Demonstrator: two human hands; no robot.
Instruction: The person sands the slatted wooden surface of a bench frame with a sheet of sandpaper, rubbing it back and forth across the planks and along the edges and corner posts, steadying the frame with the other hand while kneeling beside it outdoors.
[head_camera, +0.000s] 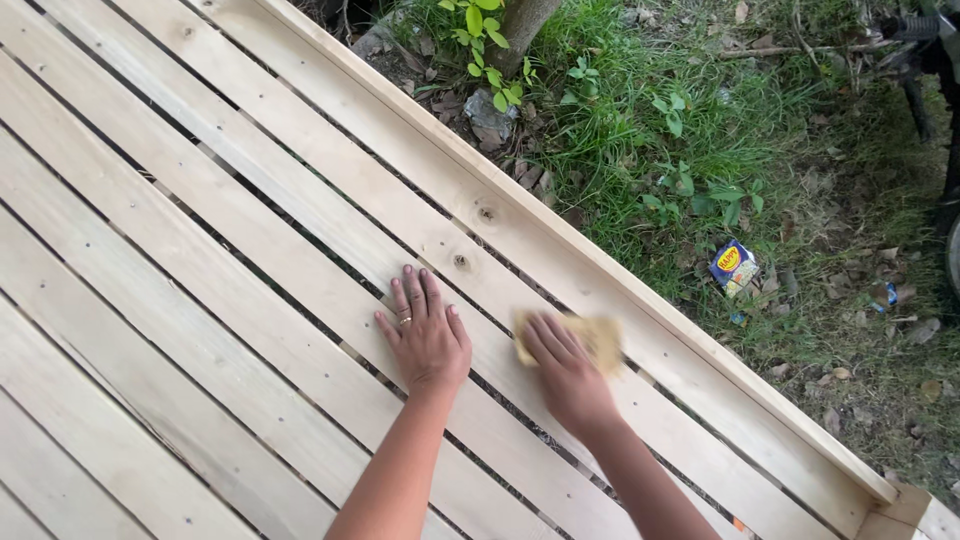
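My left hand (425, 330) lies flat, fingers together, on a pale wooden slat of a large slatted frame (200, 250); a ring sits on one finger. Just to its right, my right hand (565, 375) presses a tan piece of sandpaper (598, 338) against the neighbouring slat, close to the frame's raised side rail (600, 270). The right hand and the paper look slightly blurred. Part of the sandpaper is hidden under my fingers.
Beyond the rail lies ground with grass (680, 130), dry leaves and a tree trunk base (520, 25). A small yellow and blue wrapper (733, 265) lies in the litter. A dark wheeled object (940, 120) stands at the far right edge.
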